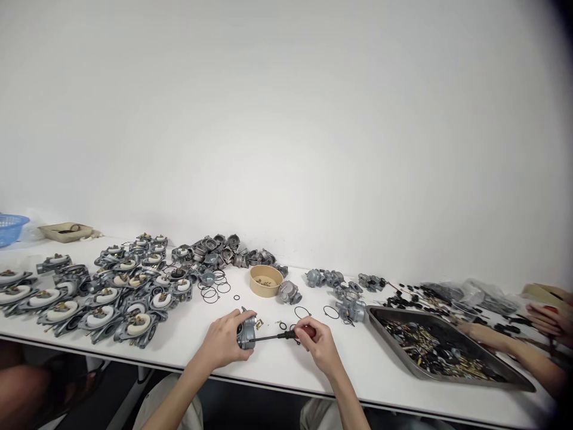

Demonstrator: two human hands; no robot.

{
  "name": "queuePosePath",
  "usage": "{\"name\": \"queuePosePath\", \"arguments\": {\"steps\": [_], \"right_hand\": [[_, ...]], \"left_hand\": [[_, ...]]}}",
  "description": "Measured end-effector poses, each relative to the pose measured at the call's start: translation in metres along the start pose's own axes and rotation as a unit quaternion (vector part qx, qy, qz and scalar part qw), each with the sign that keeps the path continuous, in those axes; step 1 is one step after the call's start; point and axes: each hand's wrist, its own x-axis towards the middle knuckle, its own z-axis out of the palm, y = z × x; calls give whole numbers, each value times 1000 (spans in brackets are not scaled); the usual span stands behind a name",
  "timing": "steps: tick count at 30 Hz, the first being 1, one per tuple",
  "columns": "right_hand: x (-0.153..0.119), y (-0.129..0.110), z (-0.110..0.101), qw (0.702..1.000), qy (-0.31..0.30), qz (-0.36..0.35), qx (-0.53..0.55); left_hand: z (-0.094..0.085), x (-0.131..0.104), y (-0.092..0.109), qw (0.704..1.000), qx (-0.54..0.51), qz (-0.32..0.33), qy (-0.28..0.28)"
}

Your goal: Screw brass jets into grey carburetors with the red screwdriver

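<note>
Near the table's front edge, my left hand (224, 341) is closed around a grey metal carburetor (247, 335). My right hand (317, 344) grips the red handle of a screwdriver (273, 337). The screwdriver lies level, and its shaft reaches left to the carburetor's side; the exact contact at the tip is too small to make out. Just beyond the hands are small brass pieces (259, 323) and a little black ring (282, 325). Thin rubber rings (302, 312) lie flat on the white table behind my right hand.
Rows of carburetors with white floats (101, 315) cover the left side. A round tan tub (265, 282) with small parts stands mid-table, before a heap of grey bodies (215, 248). At right, a metal tray (447, 382) holds brass and black parts; another person's hand (483, 336) reaches over it.
</note>
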Motion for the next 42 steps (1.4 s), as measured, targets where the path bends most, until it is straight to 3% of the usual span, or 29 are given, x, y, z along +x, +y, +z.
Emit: {"name": "queuePosePath", "arguments": {"steps": [7,15,17,22,29,31,33,36,39,42], "right_hand": [[1,-3,-1,1000,-20,-16,-3],[-2,7,8,999,20,31,38],[-4,6,5,998,50,31,26],[2,11,-6,972,215,26,-95],[43,19,13,957,85,-52,-272],[48,16,20,947,45,-51,-315],[46,9,26,940,42,-62,-332],[33,-8,40,960,58,-81,-261],[15,-28,60,994,-12,-42,-99],[3,-44,77,997,-65,-35,-21]], "left_hand": [[1,-1,-2,1000,-9,4,-7],[-1,-1,2,1000,7,-10,-10],[-3,-1,2,1000,8,-6,-7],[-5,-2,0,1000,-4,-14,16],[-5,-1,-4,997,-50,-6,56],[-5,0,-5,995,-69,-3,69],[-4,1,-6,993,-86,-4,84],[2,1,-5,988,-102,5,119],[14,-4,5,981,-109,57,149],[23,-13,21,974,-110,112,160]]}}
